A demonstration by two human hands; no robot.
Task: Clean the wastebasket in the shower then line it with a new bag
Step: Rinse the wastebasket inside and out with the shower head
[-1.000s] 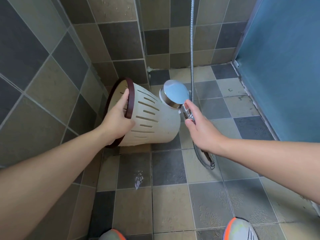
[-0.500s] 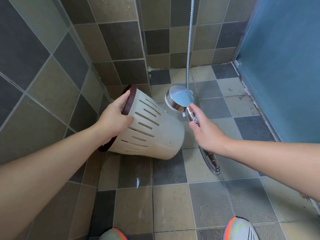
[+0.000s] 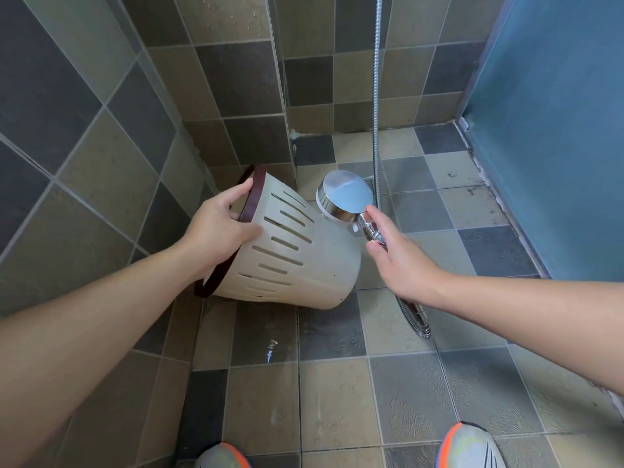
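A cream wastebasket (image 3: pixel 304 265) with slotted sides and a dark brown rim is tipped on its side, bottom pointing right, mouth turned toward the left wall. My left hand (image 3: pixel 219 228) grips it at the rim. My right hand (image 3: pixel 401 261) holds the chrome handle of a shower head (image 3: pixel 344 195), whose face is turned away from me and toward the basket's side. The head sits just right of the basket, close to touching it. No water stream is visible. The inside of the basket is hidden.
The metal hose (image 3: pixel 376 96) hangs from above and loops on the floor (image 3: pixel 418 319) by my right wrist. Tiled walls close in on the left and back. A blue panel (image 3: pixel 557 130) stands at the right. My two shoes (image 3: pixel 472 447) are at the bottom edge.
The basket has tilted further, its bottom swinging down and right. My left hand has shifted around the rim. The shower head has dropped slightly and stayed beside the basket.
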